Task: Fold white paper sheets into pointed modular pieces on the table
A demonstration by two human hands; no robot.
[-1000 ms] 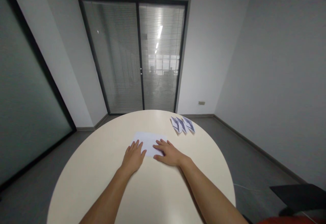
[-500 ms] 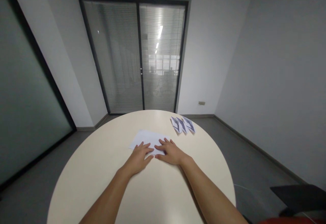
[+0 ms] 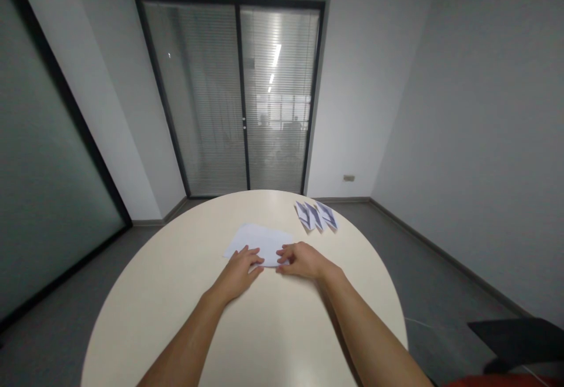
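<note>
A white sheet of paper (image 3: pixel 259 239) lies flat near the middle of the round cream table (image 3: pixel 176 293). My left hand (image 3: pixel 238 269) rests palm down on the sheet's near left edge, fingers stretched out. To its right, my right hand (image 3: pixel 302 259) has its fingers curled together at the sheet's near right edge, pinching the paper. The two hands almost touch.
Three folded paper pieces with dark printed faces (image 3: pixel 316 215) lie in a row at the table's far right. Beyond the table stands a glass sliding door with blinds (image 3: pixel 240 99). A dark chair part (image 3: pixel 515 337) shows at the lower right.
The sheet has turned slightly on the table. My right hand went from lying flat on the paper to curling its fingers at the near edge; my left hand shifted a little right.
</note>
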